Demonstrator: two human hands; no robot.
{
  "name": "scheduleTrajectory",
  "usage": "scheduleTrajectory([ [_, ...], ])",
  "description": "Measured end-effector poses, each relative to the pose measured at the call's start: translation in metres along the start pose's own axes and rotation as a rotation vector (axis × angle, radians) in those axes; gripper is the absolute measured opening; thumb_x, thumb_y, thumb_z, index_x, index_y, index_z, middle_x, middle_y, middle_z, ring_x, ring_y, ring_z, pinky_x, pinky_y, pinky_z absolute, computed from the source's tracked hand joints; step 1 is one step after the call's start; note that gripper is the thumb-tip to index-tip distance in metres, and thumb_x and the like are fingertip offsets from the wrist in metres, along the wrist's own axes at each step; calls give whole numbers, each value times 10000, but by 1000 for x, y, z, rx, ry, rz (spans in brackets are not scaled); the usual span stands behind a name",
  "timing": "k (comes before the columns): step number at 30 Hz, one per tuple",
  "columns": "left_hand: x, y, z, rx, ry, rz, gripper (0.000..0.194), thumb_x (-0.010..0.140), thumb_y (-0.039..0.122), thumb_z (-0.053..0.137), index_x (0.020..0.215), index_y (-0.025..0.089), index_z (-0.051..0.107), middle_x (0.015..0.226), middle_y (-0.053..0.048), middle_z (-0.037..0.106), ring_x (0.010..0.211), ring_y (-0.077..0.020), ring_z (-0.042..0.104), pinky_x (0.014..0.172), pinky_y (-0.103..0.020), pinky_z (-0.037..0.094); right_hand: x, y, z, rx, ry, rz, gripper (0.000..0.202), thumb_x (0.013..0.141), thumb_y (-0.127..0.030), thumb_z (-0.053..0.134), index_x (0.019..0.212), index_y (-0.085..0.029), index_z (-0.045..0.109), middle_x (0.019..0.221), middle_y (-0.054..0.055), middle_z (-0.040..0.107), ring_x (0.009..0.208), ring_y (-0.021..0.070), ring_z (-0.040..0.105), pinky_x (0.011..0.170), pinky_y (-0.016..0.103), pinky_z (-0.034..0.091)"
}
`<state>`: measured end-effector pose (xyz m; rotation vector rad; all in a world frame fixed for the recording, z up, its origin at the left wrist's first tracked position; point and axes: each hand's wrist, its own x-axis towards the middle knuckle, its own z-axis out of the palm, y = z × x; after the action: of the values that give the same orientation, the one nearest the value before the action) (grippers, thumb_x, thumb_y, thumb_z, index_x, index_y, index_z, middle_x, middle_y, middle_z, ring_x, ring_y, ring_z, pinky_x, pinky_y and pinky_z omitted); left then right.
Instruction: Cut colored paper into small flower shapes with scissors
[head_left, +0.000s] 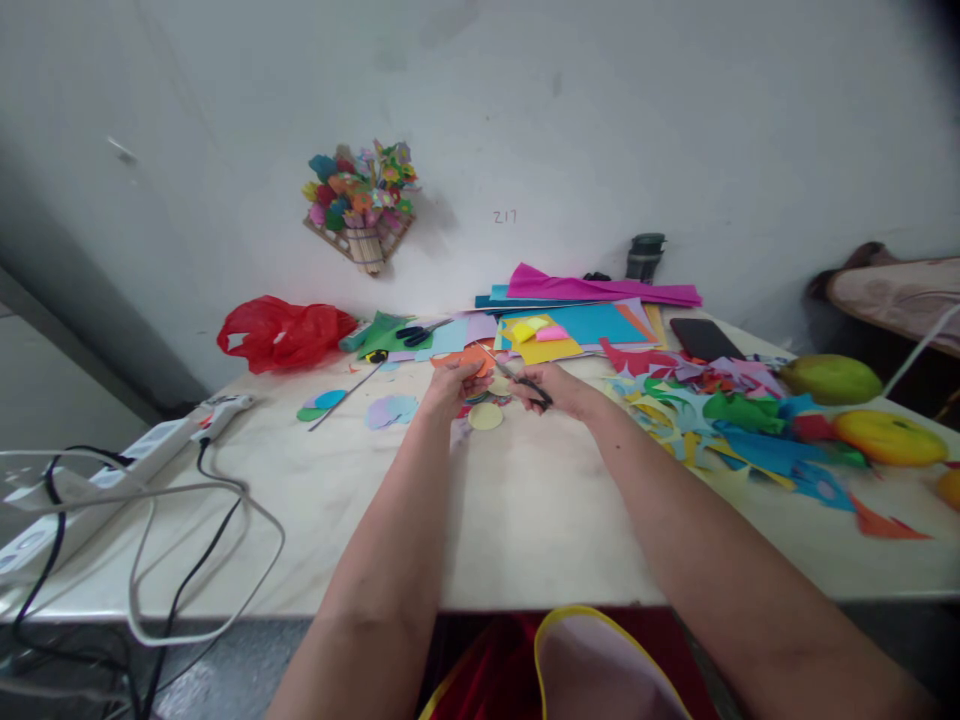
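Head view: orange paper (472, 358) is pinched by left hand (454, 387); black-handled scissors (537, 394) are held in right hand (559, 388); yellow disc (485, 417) is seen between the grips.

The one head-worn view looks forward and steeply enough down to catch the floor (240, 660) — forearms (394, 540) large and close at the bottom, left hand (452, 388) and right hand (553, 388) smaller near the centre — across the table (544, 520) to the wall (555, 130) behind.
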<state>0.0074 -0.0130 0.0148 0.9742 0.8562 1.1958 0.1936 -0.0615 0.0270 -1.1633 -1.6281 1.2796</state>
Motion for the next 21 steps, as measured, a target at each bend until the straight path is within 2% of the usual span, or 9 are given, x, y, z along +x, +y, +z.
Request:
scheduleTrajectory([
  [7, 0, -1, -1, 3, -21, 1, 75, 744, 136, 713, 753, 86, 657, 640, -75, 695, 560, -145, 678, 540, -194, 542, 0, -2, 1, 1, 19, -9, 191, 719, -198, 747, 698, -137, 567, 470, -30, 536, 370, 60, 424, 374, 181, 354],
  [16, 0, -1, -1, -41, -57, -11, 139, 734, 153, 743, 801, 63, 662, 686, -103, 705, 609, -167, 701, 584, -203, 568, 5, 6, -1, 28, 39, -65, 142, 744, -207, 716, 751, -129, 597, 478, -31, 543, 382, 59, 441, 379, 175, 364],
  [21, -1, 0, -1, -57, -74, -6, 86, 752, 121, 707, 796, 69, 655, 696, -94, 709, 613, -164, 702, 571, -202, 572, 4, 6, -1, 24, 35, -64, 179, 722, -223, 746, 740, -133, 592, 488, -33, 546, 391, 57, 450, 385, 172, 373],
])
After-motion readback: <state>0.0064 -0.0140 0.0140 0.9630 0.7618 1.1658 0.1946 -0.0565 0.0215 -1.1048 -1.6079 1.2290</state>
